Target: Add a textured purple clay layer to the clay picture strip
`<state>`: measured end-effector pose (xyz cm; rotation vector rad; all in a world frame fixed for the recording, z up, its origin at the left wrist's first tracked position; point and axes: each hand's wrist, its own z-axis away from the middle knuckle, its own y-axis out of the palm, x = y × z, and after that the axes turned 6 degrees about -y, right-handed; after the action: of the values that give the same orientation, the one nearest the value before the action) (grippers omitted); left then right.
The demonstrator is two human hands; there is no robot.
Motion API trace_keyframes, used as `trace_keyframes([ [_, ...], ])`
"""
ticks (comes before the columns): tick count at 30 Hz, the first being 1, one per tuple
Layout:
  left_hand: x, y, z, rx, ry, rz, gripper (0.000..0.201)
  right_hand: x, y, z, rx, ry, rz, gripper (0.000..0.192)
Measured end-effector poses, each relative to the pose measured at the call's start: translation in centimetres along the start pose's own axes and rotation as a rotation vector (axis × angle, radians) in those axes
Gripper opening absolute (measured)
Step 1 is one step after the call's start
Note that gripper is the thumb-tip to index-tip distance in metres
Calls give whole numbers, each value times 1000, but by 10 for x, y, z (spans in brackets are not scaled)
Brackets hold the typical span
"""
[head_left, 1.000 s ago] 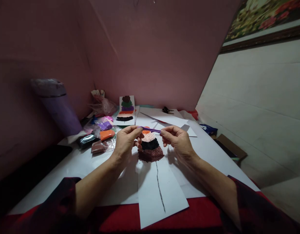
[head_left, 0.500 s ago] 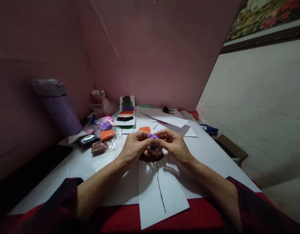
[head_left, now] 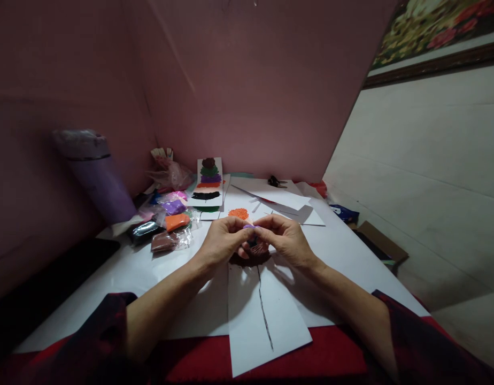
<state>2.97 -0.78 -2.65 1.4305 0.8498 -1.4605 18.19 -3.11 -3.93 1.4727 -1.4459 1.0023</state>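
**Purple clay pinched between both hands, mid-bench**

Left hand [head_left: 223, 240] & right hand [head_left: 285, 241] meet fingertip to fingertip just above the paper strip [head_left: 267, 315]. Fingers of both are closed on a small purple clay bit [head_left: 251, 226], only a sliver of it showing between thumbs & forefingers.

Handling, as a judgement: the bit looks v. light, soft & pliable, prob. air-dry foam clay, a little tacky. It should squash or tear w/ little force, so a light fingertip pinch at its two ends suits it; a hard squeeze would flatten it.

Right under the hands: layered clay rows [head_left: 251, 255] stuck on the strip, dark brown w/ a combed, fringed texture, mostly hidden by the fingers. A thin black line runs from them down the strip toward the near edge. An orange clay tuft [head_left: 238, 213] sits just beyond the hands, rough & fuzzy-looking.

Far centre: finished sample card [head_left: 209, 181] w/ stacked coloured bands. Left: clay packets [head_left: 172, 219] in clear crinkly plastic – purple, orange, brown, black. Far left: purple tumbler [head_left: 95, 174], smooth, cylindrical. Loose white sheets [head_left: 271, 195] far right of centre. Bench [head_left: 343, 251] covered in white paper, red cloth at the near edge.
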Motion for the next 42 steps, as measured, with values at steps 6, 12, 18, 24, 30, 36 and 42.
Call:
trace_keyframes([
  [6, -2, 0, -3, -178, 54, 61, 11, 0, -2, -2, -116, -16, 13, 18],
  [12, -3, -8, -4, -194, 79, 126, 27, -1, -8, -6, -206, -14, 6, 24],
  [18, 3, -4, -3, -10, 47, 109, 50, 2, -4, -3, -85, -4, -48, 31],
  [24, 2, 1, -1, 8, 44, 54, 41, 0, 1, 1, -11, -54, -12, 25],
  [30, 5, 0, -3, -17, 57, 41, 37, -4, -2, 1, -28, -105, 68, 19],
  [36, 5, 2, -4, -88, 31, 101, 24, 2, 1, 0, -63, -48, 27, 20],
  [42, 1, -5, -4, -197, 59, 164, 20, 4, -4, -4, -203, -34, 45, 16],
])
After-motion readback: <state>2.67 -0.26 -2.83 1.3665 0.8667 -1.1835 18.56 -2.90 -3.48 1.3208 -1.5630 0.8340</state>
